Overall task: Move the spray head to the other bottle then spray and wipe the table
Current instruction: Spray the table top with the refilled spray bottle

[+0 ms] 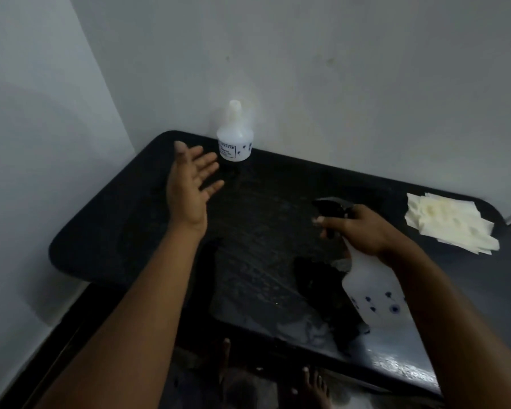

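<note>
A: Where's the spray bottle [375,293] right now?

B: I see it in the right hand [363,228], tilted over the black table [106,231], well in front of the headless bottle [234,140] that stands by the wall. The fingers are closed around the neck, just under the black spray head [332,206], one finger out front near the trigger.

A: And how will it handle?

B: I'd judge it light, thin plastic that gives under a squeeze. The neck is the place to hold it; the belly looks smooth and may slip if wet.

A: The other hand?

B: The left hand [189,184] is open, palm up, fingers spread, holding nothing, just left of the headless bottle.

A: Anything to wipe with?

B: A pile of pale cloths [449,222], far right of the headless bottle, untouched
</note>
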Action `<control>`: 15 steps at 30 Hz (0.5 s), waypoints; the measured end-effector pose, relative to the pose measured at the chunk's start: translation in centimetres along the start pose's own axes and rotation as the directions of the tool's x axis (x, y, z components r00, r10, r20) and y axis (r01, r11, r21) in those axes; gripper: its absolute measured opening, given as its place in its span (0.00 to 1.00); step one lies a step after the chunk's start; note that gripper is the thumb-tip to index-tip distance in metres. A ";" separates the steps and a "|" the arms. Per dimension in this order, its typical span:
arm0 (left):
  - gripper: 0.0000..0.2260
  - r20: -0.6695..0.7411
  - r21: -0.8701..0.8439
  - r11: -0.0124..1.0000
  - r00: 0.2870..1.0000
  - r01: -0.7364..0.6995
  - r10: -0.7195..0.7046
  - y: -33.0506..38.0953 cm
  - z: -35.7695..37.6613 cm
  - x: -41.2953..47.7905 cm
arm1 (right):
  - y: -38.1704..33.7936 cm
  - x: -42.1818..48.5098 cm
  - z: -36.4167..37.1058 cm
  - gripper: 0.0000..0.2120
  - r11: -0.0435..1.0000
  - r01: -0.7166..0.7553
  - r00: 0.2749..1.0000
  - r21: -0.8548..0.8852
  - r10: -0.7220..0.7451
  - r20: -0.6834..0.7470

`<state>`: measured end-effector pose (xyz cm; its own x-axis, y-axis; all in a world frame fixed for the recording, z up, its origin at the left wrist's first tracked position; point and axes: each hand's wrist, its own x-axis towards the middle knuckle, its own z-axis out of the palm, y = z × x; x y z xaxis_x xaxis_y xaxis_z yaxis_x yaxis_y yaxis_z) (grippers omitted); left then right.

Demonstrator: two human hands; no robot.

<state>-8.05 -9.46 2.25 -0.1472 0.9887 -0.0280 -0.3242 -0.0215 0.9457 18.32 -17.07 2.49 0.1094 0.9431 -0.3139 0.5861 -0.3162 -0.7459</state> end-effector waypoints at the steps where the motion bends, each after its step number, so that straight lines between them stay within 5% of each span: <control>1: 0.27 -0.057 -0.023 1.000 0.998 -0.019 0.018 0.1 -0.2 0.2 | 0.0 0.1 0.0 0.08 1.000 -0.004 1.000 -0.011 0.004 0.014; 5: 0.28 -0.214 -0.087 0.992 0.974 -0.094 0.074 0.6 -0.8 0.7 | -0.1 0.3 1.1 0.07 0.995 0.014 0.995 -0.095 -0.004 0.103; 15: 0.27 -0.337 -0.101 0.956 0.913 -0.276 0.228 4.5 -1.1 1.4 | -1.9 0.1 3.2 0.09 0.988 -0.005 0.995 -0.154 0.019 0.094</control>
<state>-10.76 -8.35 6.09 -0.5237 0.8480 0.0808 -0.3640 -0.3086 0.8788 14.62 -16.67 2.01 0.0446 0.9230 -0.3822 0.7023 -0.3011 -0.6451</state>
